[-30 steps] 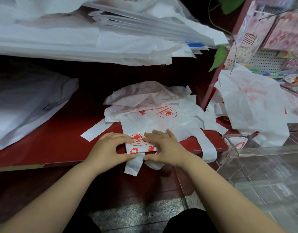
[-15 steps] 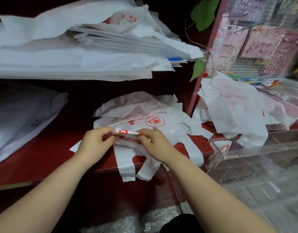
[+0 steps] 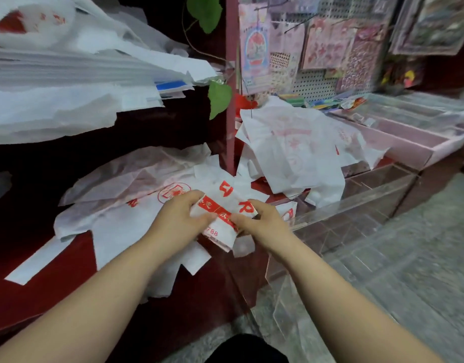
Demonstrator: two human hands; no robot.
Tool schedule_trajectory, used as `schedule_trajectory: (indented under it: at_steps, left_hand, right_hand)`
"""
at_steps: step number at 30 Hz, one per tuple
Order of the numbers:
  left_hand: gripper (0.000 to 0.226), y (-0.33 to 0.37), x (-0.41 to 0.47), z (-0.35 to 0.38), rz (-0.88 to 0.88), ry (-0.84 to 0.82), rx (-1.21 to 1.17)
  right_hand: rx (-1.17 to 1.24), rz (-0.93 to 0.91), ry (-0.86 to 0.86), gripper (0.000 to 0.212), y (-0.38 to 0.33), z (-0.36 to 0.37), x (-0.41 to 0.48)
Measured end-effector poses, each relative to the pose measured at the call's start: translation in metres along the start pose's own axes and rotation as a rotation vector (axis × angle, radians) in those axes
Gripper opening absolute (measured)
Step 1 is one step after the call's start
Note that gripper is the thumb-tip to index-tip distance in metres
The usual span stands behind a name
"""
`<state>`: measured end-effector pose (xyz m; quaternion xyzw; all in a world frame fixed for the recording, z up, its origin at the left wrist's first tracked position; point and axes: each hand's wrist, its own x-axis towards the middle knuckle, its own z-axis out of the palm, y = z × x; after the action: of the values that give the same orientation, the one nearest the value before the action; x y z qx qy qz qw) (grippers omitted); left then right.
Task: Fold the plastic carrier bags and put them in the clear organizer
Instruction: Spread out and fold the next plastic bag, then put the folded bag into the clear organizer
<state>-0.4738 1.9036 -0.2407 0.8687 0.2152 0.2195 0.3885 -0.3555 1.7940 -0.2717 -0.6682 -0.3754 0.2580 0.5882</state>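
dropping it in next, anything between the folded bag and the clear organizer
Nothing visible blocks the way: the folded bag, held by the left hand and right hand, is beside the clear organizer. Only a loose bag drapes over its far left corner.

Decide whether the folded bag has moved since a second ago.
Yes. The folded bag has lifted off the red shelf and shifted right, toward the clear organizer.
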Motion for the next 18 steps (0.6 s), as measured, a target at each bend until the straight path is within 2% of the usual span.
schedule_trajectory:
  at_steps: [3,6,9,10,11,12,13,14,16,18]
  left_hand:
    - [0.027,0.015,0.021,0.025,-0.023,0.009,0.01]
    - [0.026,0.027,0.04,0.048,-0.04,0.038,0.005]
    - [0.015,0.036,0.055,0.073,-0.072,0.057,0.011]
    - [0.011,0.038,0.059,0.082,-0.086,0.052,0.035]
    - [0.016,0.04,0.063,0.09,-0.094,0.039,0.065]
    - [0.022,0.04,0.066,0.098,-0.098,0.023,0.087]
    - [0.024,0.04,0.069,0.104,-0.096,0.006,0.1]
    - [0.023,0.04,0.071,0.109,-0.093,-0.007,0.116]
    - [0.021,0.038,0.074,0.115,-0.089,-0.032,0.169]
    - [0.02,0.038,0.077,0.12,-0.065,-0.079,0.237]
  right_hand:
    - [-0.073,-0.033,0.089,0.014,0.006,-0.045,-0.001]
    - [-0.436,-0.052,0.189,0.011,0.018,-0.09,0.003]
    - [-0.901,-0.001,0.137,0.033,0.031,-0.113,0.01]
    - [-0.981,0.021,0.103,0.043,0.034,-0.116,0.012]
    - [-1.002,0.029,0.083,0.048,0.038,-0.119,0.015]
    - [-0.948,0.026,0.099,0.044,0.041,-0.12,0.017]
    - [-0.783,0.026,0.156,0.035,0.044,-0.121,0.018]
    - [-0.559,0.04,0.229,0.03,0.043,-0.121,0.016]
    - [-0.177,0.049,0.334,0.034,0.044,-0.123,0.016]
    - [-0.06,0.061,0.329,0.033,0.043,-0.128,0.015]
